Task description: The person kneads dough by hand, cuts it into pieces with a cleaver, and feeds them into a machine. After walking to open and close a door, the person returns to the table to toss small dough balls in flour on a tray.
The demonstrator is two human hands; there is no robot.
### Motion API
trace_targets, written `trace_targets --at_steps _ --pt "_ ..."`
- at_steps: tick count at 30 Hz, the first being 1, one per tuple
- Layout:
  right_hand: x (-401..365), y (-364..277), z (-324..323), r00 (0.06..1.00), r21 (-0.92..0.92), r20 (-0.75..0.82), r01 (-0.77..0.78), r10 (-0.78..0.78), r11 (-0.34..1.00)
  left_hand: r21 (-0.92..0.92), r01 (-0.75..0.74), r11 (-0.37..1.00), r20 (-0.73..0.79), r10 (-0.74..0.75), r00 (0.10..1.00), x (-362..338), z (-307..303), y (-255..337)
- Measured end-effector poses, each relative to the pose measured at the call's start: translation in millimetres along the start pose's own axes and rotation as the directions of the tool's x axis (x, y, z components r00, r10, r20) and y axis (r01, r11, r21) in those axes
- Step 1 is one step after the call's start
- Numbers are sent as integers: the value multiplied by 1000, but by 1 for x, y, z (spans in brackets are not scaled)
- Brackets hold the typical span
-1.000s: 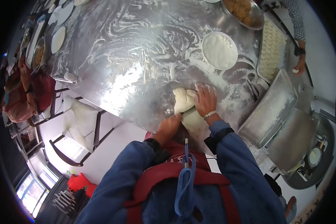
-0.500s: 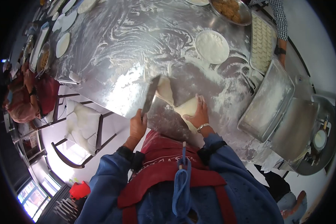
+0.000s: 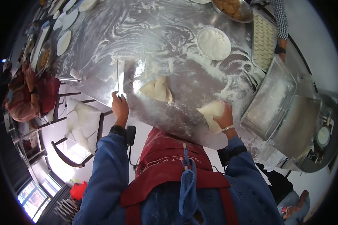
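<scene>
My left hand (image 3: 120, 106) is closed around the handle of a knife (image 3: 118, 75), its blade upright on edge and pointing away from me over the floured metal table (image 3: 154, 118). A lump of pale dough (image 3: 156, 89) lies on the table between my hands, touched by neither. To its right, a second piece of dough (image 3: 212, 112) is gripped in my right hand (image 3: 225, 117), with part of it covered by the fingers.
A plate of flour (image 3: 214, 44) stands ahead. On the right are a tray of shaped dough pieces (image 3: 264, 41), a floured metal tray (image 3: 268, 99) and another person's arm (image 3: 282, 45). A bowl of orange filling (image 3: 233, 9) is behind. A chair (image 3: 84, 123) stands left.
My left hand and the knife have moved left, away from the dough. My right hand has moved right with one piece, which now lies apart from the other.
</scene>
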State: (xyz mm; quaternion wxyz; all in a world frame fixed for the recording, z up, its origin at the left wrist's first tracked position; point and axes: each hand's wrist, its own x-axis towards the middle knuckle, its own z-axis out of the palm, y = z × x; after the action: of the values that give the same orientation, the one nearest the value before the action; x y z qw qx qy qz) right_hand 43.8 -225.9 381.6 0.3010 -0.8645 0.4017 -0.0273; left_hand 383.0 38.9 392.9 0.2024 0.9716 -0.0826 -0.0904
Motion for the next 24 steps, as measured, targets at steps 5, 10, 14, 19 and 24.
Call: trace_targets --at_steps 5,10,14,19,24 --pt "1 6 11 994 -22 56 -90 91 996 -39 -136 990 -102 131 986 9 31 -17" --pt "2 -14 17 952 -98 86 -287 295 953 24 -84 996 16 84 996 9 43 -21" --pt "4 -13 23 959 -147 25 -277 284 949 157 -256 954 10 258 966 12 28 26" --pt "5 -14 23 961 -152 7 -273 277 950 -76 -580 811 420 554 719 21 49 90" --pt "5 -9 25 959 -116 12 -281 284 953 60 -542 839 532 433 728 -6 44 107"
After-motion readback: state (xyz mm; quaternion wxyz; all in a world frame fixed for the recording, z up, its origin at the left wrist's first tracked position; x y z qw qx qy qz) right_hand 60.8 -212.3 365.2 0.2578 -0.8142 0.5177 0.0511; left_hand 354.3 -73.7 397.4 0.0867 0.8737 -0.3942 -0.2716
